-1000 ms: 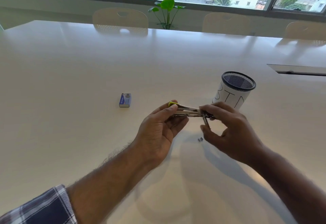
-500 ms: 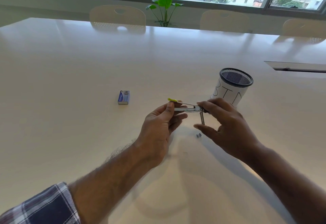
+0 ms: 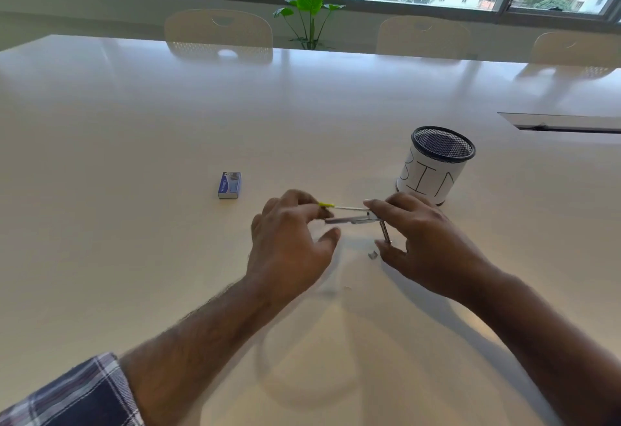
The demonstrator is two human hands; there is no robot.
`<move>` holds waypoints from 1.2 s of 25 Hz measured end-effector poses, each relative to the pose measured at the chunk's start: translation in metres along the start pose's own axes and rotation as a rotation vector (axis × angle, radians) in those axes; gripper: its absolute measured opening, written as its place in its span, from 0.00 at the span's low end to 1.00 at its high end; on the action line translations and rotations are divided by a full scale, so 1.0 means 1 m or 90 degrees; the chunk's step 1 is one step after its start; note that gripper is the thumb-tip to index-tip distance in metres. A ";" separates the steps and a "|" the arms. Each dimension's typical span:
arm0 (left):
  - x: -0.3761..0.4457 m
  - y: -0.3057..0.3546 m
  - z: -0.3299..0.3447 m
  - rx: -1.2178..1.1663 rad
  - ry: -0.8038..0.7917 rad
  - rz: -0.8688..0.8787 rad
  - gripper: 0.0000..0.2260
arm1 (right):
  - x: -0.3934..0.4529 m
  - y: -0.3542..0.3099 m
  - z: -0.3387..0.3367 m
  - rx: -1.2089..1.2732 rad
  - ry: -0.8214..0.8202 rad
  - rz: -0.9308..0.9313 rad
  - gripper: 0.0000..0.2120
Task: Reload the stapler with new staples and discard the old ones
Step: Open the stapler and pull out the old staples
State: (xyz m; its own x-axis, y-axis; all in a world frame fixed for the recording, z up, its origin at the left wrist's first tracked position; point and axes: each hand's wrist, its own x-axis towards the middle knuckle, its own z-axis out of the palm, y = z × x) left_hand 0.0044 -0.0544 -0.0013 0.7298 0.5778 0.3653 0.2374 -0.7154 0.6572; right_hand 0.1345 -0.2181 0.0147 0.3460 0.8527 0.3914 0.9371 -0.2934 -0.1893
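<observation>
Right now the stapler is up off the table between my two hands, opened out, with its yellow-tipped pusher rod sticking toward my left and one metal arm hanging down under my right. My right hand holds the hinge end, fingers curled over the top and thumb below. My left hand is at the other end, fingers bent near the yellow tip; it is blurred, so I cannot tell whether it actually pinches anything. A small clump of old staples lies on the table just under the stapler, so I judge the emptying started but the discarding not done: the bin stands just beyond my right hand. The box of new staples sits closed, well off to the left, untouched.
</observation>
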 end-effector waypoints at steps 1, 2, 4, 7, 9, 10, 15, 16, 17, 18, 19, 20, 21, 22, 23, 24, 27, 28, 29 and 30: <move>0.000 -0.002 0.001 0.062 -0.044 -0.010 0.09 | 0.001 0.001 -0.003 -0.060 -0.013 -0.011 0.27; -0.001 -0.003 0.002 0.089 -0.077 -0.026 0.09 | 0.001 0.000 -0.005 -0.107 -0.020 -0.021 0.27; -0.001 -0.005 0.003 0.111 -0.092 -0.035 0.10 | 0.002 -0.003 -0.008 -0.164 -0.029 -0.038 0.28; 0.000 -0.004 0.003 0.133 -0.095 -0.046 0.13 | 0.002 -0.005 -0.007 -0.156 -0.048 -0.032 0.29; 0.001 -0.004 0.002 0.132 -0.100 -0.063 0.16 | 0.002 -0.001 -0.008 -0.120 -0.022 -0.011 0.29; 0.000 -0.004 0.002 0.133 -0.099 -0.074 0.18 | 0.002 0.000 -0.008 -0.117 -0.017 -0.006 0.28; -0.001 -0.003 0.000 0.125 -0.113 -0.061 0.18 | 0.003 -0.002 -0.002 -0.101 0.010 0.024 0.21; -0.002 -0.002 0.000 0.119 -0.119 -0.050 0.17 | 0.005 -0.003 -0.001 -0.101 0.017 0.036 0.20; -0.002 -0.001 0.000 0.110 -0.123 -0.039 0.16 | 0.006 -0.004 -0.001 -0.099 0.016 0.049 0.20; -0.003 0.000 0.001 0.100 -0.123 -0.032 0.14 | 0.006 -0.004 0.000 -0.093 0.014 0.061 0.20; -0.003 0.000 0.001 0.088 -0.120 -0.029 0.12 | 0.005 -0.004 0.001 -0.085 0.015 0.073 0.19; -0.003 0.001 0.001 0.079 -0.116 -0.027 0.11 | 0.005 -0.003 0.001 -0.074 0.020 0.084 0.19; -0.002 0.001 0.002 0.071 -0.114 -0.025 0.10 | 0.004 -0.003 0.001 -0.061 0.024 0.095 0.19; -0.002 0.001 0.001 0.065 -0.113 -0.023 0.10 | 0.004 -0.002 0.000 -0.048 0.024 0.104 0.19; -0.002 0.002 0.001 0.060 -0.115 -0.020 0.10 | 0.004 -0.002 0.000 -0.035 0.022 0.112 0.19; -0.002 0.002 0.001 0.052 -0.116 -0.016 0.11 | 0.005 -0.003 0.000 -0.018 0.021 0.119 0.20; -0.003 0.004 0.001 0.025 -0.088 0.010 0.14 | 0.006 -0.004 0.000 0.035 0.027 0.134 0.19; -0.003 0.005 0.000 0.017 -0.064 0.020 0.14 | 0.006 -0.005 0.000 0.053 0.030 0.136 0.19; -0.002 0.006 0.000 0.006 -0.037 0.027 0.12 | 0.007 -0.005 -0.001 0.073 0.036 0.142 0.18; -0.001 0.007 -0.001 -0.005 -0.013 0.032 0.11 | 0.007 -0.005 -0.003 0.098 0.043 0.151 0.18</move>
State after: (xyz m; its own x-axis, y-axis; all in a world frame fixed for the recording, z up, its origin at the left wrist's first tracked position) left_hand 0.0045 -0.0598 0.0032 0.7539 0.5329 0.3842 0.1947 -0.7398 0.6440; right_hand 0.1325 -0.2119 0.0210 0.5617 0.7361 0.3778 0.8134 -0.4078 -0.4149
